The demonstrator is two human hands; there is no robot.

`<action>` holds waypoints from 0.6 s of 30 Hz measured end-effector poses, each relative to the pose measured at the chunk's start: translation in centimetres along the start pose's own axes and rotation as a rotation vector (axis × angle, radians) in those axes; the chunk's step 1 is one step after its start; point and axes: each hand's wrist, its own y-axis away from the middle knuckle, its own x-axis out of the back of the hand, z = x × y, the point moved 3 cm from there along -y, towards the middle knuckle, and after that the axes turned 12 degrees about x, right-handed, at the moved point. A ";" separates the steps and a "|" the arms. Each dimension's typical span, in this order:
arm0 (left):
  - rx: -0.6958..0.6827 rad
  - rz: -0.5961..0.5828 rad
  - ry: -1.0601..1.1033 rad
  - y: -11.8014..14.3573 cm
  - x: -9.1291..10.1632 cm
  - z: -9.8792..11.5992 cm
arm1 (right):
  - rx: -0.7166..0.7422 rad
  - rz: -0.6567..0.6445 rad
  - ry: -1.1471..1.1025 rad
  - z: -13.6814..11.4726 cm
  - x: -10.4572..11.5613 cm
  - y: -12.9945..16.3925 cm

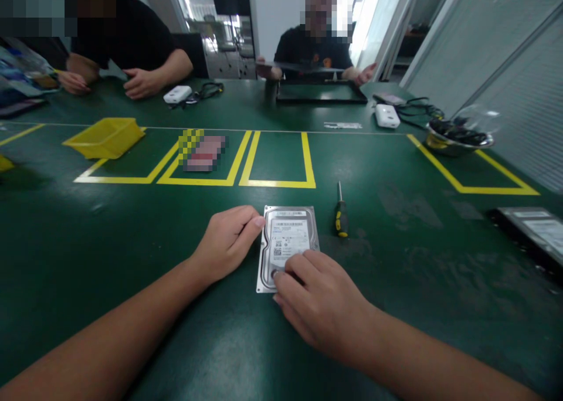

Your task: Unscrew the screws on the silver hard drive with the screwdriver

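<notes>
Green matting covers the table (132, 243), and in the head view a silver hard drive (288, 240) lies flat on it, label up, near the middle of the near edge. The left hand (226, 240) rests at the drive's 9 o'clock, fingers loosely curled, fingertips touching its left rim and holding nothing. The right hand (323, 304) lies over the drive's 6 o'clock corner, fingers bent and pressing on the casing.

Bare mat lies open at 7 and 4 o'clock of the drive. A screwdriver (341, 213) lies close at 3 o'clock, apart from the drive. At 12 o'clock run yellow tape boxes (277, 183); a yellow bin (105, 137) sits at 10 o'clock, a metal bowl (457, 140) of cables at 2 o'clock, another drive (541, 231) far out at 3 o'clock. Two other people sit across the table.
</notes>
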 end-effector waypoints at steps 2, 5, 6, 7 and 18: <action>0.019 0.025 0.002 -0.1 0.0 -0.1 | 0.001 0.000 0.005 -0.1 0.0 0.1; 0.038 0.069 0.013 -0.1 0.1 -0.3 | 0.011 0.002 0.012 -0.2 0.1 0.0; 0.042 0.076 0.016 -0.1 0.1 -0.4 | 0.015 0.005 0.014 -0.3 0.2 0.0; 0.041 0.079 0.018 -0.1 0.1 -0.4 | 0.018 0.007 0.016 -0.3 0.2 0.0; 0.031 -0.031 0.177 -0.4 0.0 -0.5 | 0.039 0.013 0.039 -0.3 0.0 0.1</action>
